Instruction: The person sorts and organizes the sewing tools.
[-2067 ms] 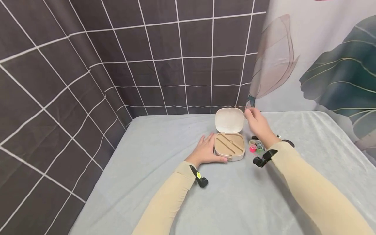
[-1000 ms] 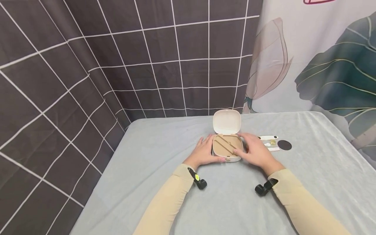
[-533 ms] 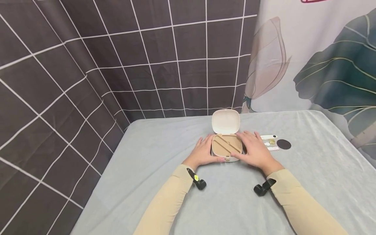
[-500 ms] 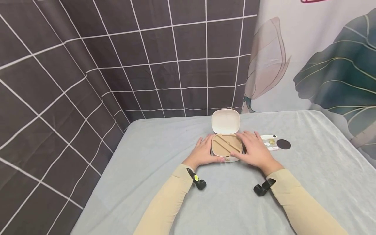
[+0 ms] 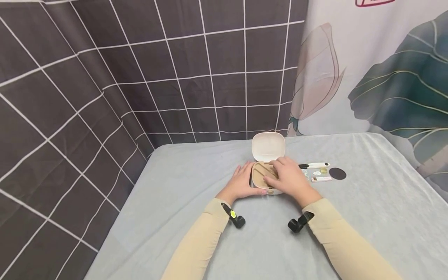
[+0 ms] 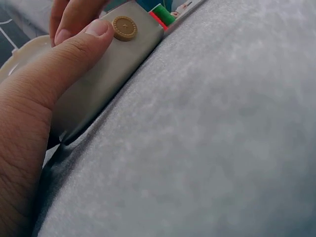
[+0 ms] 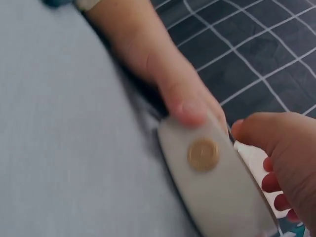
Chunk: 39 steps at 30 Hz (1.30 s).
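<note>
A small white storage box (image 5: 275, 192) stands with its lid (image 5: 268, 147) raised at the back. Inside it sits a tan tray (image 5: 259, 178) with slanted ridges. My left hand (image 5: 238, 183) grips the box's left side, its thumb along the front wall beside a round gold button (image 6: 124, 28). Over the right half of the tray lies my right hand (image 5: 289, 178), covering that part. In the right wrist view, the right thumb and fingers are apart, bent loosely above the box's edge.
To the right lie a white and black handled tool (image 5: 316, 165), a dark disc (image 5: 337, 173), a pink and white strip (image 5: 321, 179) and small pieces. A green thread spool (image 6: 163, 15) stands near the box. Grey cloth (image 5: 196, 171) covers the table; a dark grid curtain (image 5: 192, 93) hangs behind.
The right hand has come from the lid's side down to the box's right edge, then shifted left over the tray. The left hand keeps its place; the lid stays raised.
</note>
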Motion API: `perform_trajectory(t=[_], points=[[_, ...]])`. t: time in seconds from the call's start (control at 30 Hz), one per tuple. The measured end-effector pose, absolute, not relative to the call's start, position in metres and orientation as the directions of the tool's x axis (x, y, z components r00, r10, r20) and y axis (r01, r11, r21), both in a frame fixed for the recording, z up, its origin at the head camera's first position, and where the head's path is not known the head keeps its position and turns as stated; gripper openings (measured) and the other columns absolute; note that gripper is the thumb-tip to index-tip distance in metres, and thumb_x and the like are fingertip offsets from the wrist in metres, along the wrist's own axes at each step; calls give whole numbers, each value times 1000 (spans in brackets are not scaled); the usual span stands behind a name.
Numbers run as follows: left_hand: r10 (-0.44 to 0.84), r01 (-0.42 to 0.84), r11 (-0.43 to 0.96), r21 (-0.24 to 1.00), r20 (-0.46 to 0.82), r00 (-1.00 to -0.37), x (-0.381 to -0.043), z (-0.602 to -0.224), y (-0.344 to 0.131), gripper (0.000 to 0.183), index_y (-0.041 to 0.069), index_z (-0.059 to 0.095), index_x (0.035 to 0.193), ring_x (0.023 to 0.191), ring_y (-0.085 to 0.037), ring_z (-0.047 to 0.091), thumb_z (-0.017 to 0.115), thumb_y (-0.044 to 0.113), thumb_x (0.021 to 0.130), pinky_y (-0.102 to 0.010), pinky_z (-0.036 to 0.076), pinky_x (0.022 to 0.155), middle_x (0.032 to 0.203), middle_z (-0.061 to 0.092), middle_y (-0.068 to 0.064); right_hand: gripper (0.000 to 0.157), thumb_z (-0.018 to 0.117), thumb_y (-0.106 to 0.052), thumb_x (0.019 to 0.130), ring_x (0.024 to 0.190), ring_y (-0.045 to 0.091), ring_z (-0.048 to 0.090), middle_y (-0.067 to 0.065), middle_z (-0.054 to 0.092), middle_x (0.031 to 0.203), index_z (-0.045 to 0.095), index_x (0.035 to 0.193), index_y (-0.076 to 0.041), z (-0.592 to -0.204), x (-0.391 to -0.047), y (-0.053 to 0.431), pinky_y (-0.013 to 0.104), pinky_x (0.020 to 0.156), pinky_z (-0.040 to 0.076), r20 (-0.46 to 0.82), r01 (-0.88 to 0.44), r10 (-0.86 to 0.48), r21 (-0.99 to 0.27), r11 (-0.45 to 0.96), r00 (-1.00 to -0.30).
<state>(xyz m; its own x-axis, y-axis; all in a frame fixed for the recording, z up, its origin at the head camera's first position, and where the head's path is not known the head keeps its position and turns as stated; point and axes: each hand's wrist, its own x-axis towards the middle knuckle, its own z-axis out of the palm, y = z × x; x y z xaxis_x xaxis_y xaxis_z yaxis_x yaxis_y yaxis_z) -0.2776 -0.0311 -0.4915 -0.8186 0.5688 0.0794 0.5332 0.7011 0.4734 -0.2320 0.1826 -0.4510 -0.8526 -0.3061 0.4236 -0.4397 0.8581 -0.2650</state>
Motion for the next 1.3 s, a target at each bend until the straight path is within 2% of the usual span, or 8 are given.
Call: perform_trajectory(t=[0.07,0.2,0.37,0.5,0.63,0.8,1.03,1.3], points=[[566,527,694,490,80,-820,-277,-492,-32,119,15,22,161,155,-17,14,76,72,72,-37,5,126,165,28,-7,50,77,-39,84,88,28,56,5,61,88,70,117,-2,-449,-232,177,48,82,48,411,-429,-294,-287,857,-863],[561,522,682,511,93,-823,-277,-492,-32,117,17,23,160,154,-17,16,78,70,72,-36,8,126,164,30,-5,49,79,-34,84,88,30,59,10,64,93,69,118,1,-449,-230,171,49,81,50,381,-394,-269,-302,868,-885],[568,535,674,510,106,-816,-278,-492,-32,116,17,23,160,150,-13,28,79,68,72,-36,9,126,162,35,-1,47,78,-28,85,81,28,59,12,63,94,68,119,3,-450,-227,168,47,74,51,348,-358,-244,-312,880,-905],[574,546,668,506,118,-811,-278,-493,-32,116,18,23,160,146,-10,35,79,68,72,-37,9,126,160,39,0,46,77,-27,86,84,30,61,15,64,100,68,121,2,-452,-227,167,48,76,52,326,-329,-220,-328,886,-919],[577,548,669,503,115,-809,-278,-492,-32,115,20,22,161,148,-10,31,79,67,73,-36,8,126,161,37,1,45,76,-26,86,91,35,64,18,66,106,68,120,2,-455,-227,167,52,82,52,333,-317,-206,-327,890,-920],[571,538,680,499,100,-815,-277,-491,-32,114,20,21,161,152,-13,22,79,65,74,-36,7,126,163,32,0,44,75,-26,85,89,34,64,18,66,107,69,119,2,-457,-229,168,51,81,53,343,-318,-200,-333,888,-918],[572,534,675,509,96,-815,-276,-489,-32,115,19,20,161,147,-10,33,80,64,74,-36,8,126,161,37,1,45,74,-26,84,85,32,63,17,66,107,70,119,1,-457,-231,168,49,77,53,349,-323,-197,-351,879,-916],[575,533,678,507,87,-814,-276,-489,-32,116,18,19,162,146,-10,35,79,65,74,-36,7,126,160,39,-1,45,72,-25,83,85,33,63,18,67,107,70,118,2,-457,-230,169,49,76,54,380,-340,-197,-357,870,-904]])
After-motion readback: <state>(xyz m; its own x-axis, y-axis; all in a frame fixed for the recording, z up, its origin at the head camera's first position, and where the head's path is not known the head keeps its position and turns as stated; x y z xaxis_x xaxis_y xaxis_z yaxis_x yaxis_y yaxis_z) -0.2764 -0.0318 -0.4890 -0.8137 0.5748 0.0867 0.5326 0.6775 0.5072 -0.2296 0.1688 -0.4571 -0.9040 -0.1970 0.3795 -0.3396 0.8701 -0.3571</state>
